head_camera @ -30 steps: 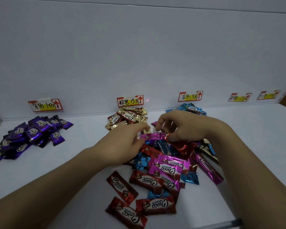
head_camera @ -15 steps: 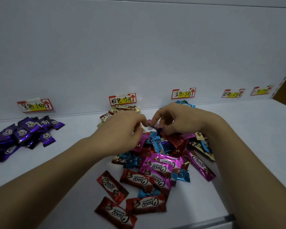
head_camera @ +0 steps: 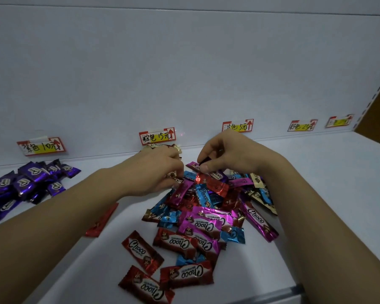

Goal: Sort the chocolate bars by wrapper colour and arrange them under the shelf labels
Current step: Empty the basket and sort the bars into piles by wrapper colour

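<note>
"Choco" bars [head_camera: 198, 224], "15元" label [head_camera: 157, 137], "10元" label [head_camera: 42, 147]

Dim white back wall [head_camera: 184, 62], white shelf [head_camera: 329, 176]

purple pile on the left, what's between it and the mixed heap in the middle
Head view: between purple pile and mixed heap lies bare white shelf, crossed by the left forearm, one red bar poking out beneath it.
</note>
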Tool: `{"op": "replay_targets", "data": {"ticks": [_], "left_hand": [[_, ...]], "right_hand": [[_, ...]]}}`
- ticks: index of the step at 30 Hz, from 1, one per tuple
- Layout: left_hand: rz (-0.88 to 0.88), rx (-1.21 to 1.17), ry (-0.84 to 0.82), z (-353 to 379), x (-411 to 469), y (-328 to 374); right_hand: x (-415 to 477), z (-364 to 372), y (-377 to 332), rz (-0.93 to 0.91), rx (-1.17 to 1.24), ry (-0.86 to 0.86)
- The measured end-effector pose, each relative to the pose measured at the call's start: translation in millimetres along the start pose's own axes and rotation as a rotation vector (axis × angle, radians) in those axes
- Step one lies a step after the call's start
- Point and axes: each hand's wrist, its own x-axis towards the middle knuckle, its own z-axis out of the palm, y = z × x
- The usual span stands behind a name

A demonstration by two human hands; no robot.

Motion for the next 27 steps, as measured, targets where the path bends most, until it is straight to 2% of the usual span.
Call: {"op": "replay_targets", "data": {"ticks": [3,7,11,14,17,22,27], "left_hand": [[-0.021,-0.138,0.094,1,-4,-2],[-0.161,-0.422,0.189,1,-9,-2],[-0.320,-0.655,0.255,-2,-10,-5],[-0.369,-0.616,0.333,-5,-9,-6],[-0.399,-0.583,0.314,-10,-18,-8],[-0.515,-0.804,0.303,-13,-62,-17],[-0.634,-0.813,0.384,-14,-115,-24]], "right_hand": [[-1,-2,-3,-0.039,0.060,0.109],[-4,-6,-5,-0.049,0.164,0.239],[-6,-9,-5,0.000,0.223,0.257],[-5,-9,-4,0.033,0.214,0.229],[-4,-5,-5,0.051,0.231,0.213],[2,19,-17,0.045,0.318,0.152],[11,41,-50,0.026,0.286,0.107]]}}
